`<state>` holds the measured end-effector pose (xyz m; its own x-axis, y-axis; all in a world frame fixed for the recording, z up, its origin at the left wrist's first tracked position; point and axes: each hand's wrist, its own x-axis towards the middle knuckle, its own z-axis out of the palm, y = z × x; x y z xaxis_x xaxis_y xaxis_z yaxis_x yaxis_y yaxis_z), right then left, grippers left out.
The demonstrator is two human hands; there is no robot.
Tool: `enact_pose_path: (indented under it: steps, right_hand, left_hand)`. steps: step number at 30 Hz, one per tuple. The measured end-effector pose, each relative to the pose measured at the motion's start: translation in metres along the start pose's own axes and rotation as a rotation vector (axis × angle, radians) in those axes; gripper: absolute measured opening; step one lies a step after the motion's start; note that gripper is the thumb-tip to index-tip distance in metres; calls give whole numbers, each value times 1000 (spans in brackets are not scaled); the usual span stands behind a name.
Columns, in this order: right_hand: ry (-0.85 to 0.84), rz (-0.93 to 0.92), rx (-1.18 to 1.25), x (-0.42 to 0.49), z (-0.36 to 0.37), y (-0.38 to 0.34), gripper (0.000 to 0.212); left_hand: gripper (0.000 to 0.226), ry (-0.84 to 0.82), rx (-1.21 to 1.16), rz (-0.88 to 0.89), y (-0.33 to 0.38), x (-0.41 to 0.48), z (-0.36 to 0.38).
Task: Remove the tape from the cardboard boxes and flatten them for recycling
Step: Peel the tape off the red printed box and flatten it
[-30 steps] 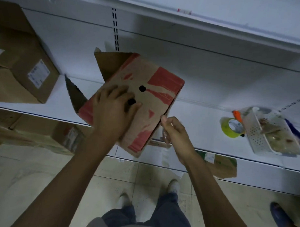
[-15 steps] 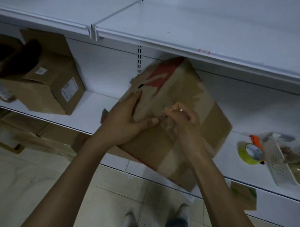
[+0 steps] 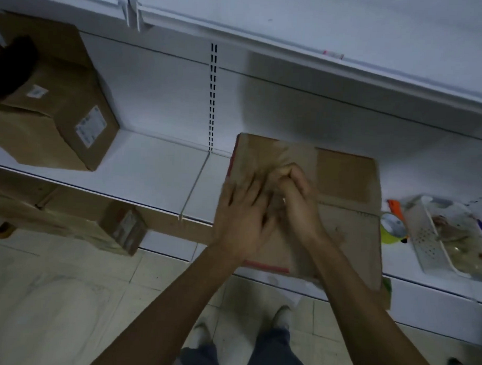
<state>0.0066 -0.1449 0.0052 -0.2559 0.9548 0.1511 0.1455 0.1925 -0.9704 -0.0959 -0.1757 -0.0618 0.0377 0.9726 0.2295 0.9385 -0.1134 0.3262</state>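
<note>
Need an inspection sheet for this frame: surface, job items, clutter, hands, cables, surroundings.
Surface: white shelf, dimly lit.
Job's things: cardboard box on the shelf under both hands, overhanging the front edge; second box at left.
Clutter: tape roll, orange-handled tool, white basket at right.
Hands: left hand pressed flat on cardboard box; right hand curled on it, grip blurred.
Cables: nothing seen.
Surroundings: tiled floor, upper shelf.

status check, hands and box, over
Left hand flat on cardboard box. Right hand curled at the tape, grip blurred. Nothing blocking.
</note>
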Motion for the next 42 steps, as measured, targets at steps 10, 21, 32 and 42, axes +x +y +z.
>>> enact_pose_path:
  steps: [10,21,32,42]
  right_hand:
    - [494,392,-554,-31,-127,54,28]
    - [-35,302,-1033,2,-27,104,100]
    - [941,645,406,17,-162,106,28]
    - [84,373,-357,6,-181,148,33]
  left_hand:
    - [70,-301,72,-141,-16,19,56]
    - [73,-162,177,-115,-4,-28,66]
    - [73,-136,141,-146,-3,-15,63]
    - [63,-178,-71,-595,134,56,101]
